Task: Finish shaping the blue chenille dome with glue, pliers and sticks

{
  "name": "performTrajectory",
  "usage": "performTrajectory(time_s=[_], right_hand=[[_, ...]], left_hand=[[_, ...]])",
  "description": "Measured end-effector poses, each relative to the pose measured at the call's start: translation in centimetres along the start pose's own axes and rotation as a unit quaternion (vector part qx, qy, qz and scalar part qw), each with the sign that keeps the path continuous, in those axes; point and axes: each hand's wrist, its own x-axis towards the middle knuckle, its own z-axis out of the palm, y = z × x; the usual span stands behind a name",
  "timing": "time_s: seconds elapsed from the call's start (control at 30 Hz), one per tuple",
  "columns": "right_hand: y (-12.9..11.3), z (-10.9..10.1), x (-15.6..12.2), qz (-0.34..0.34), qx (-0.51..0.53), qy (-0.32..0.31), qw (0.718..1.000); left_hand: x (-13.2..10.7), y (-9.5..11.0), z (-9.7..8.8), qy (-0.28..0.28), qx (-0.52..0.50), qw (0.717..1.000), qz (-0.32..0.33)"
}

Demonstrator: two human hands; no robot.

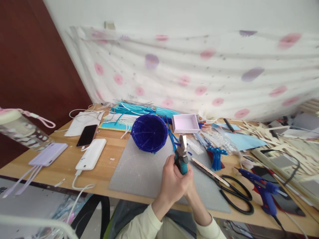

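Note:
Both of my hands are clasped together over the grey mat near the table's front edge. My left hand wraps round the teal handles of a pair of pliers, whose metal jaws point up and away. My right hand sits behind it, mostly hidden, fingers closed against the same handles. A thin blue strip lies by the plier jaws. Just beyond, a dark blue woven basket rests on the mat's far edge, apart from the pliers.
Black scissors and a blue glue gun lie to the right. A white box, blue strips and paper sheets are behind the basket. A phone, power bank and bottle sit left.

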Motion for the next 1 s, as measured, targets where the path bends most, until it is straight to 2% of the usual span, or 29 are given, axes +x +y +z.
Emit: performTrajectory(time_s=[0.2, 0.27, 0.33, 0.4, 0.5, 0.57, 0.77, 1.0], right_hand=[[-0.5, 0.6, 0.3, 0.041, 0.021, 0.009, 0.999], [-0.5, 0.5, 0.5, 0.052, 0.030, 0.006, 0.998], [-0.5, 0.2, 0.5, 0.061, 0.035, 0.000, 0.998], [-0.5, -0.3, 0.4, 0.066, 0.035, -0.009, 0.997], [-0.9, -1.0, -0.1, 0.067, 0.027, -0.024, 0.997], [-1.3, -1.2, -0.4, 0.067, 0.020, -0.037, 0.997], [-1.6, -1.1, -1.0, 0.072, 0.009, -0.067, 0.995], [-1.6, -1.3, -1.3, 0.076, -0.003, -0.089, 0.993]], left_hand=[[0.0, -0.9, 0.1, 0.024, 0.032, 0.999, 0.020], [0.2, -0.7, -0.1, 0.009, 0.051, 0.999, 0.010], [0.5, -0.4, -0.6, -0.031, 0.058, 0.998, -0.004], [0.9, 0.0, -1.4, -0.046, 0.013, 0.999, -0.006], [1.7, 0.5, -2.9, -0.002, -0.109, 0.993, 0.033], [2.1, 0.8, -3.6, 0.022, -0.139, 0.987, 0.071], [1.9, 0.7, -4.4, 0.053, -0.055, 0.988, 0.133], [1.5, 0.8, -4.7, 0.019, -0.002, 0.993, 0.121]])
